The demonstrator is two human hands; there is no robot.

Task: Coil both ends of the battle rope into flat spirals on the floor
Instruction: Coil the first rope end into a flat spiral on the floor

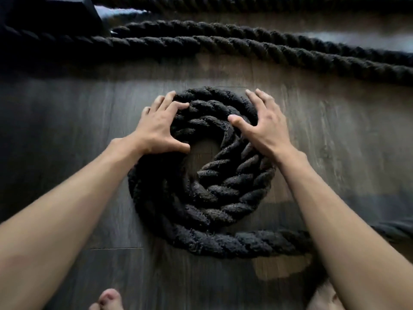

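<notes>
A thick black twisted battle rope lies in a flat spiral coil on the dark wood floor, with a small bare gap at its centre. My left hand rests with fingers spread over the coil's upper left turns. My right hand presses with fingers spread on the upper right turns, thumb reaching inward. The rope's outer turn leaves the coil at the bottom and runs off to the right under my right forearm.
More lengths of the same rope stretch across the floor beyond the coil, from the far left to the right edge. A dark block-shaped object stands at the top left. My bare toes show at the bottom edge.
</notes>
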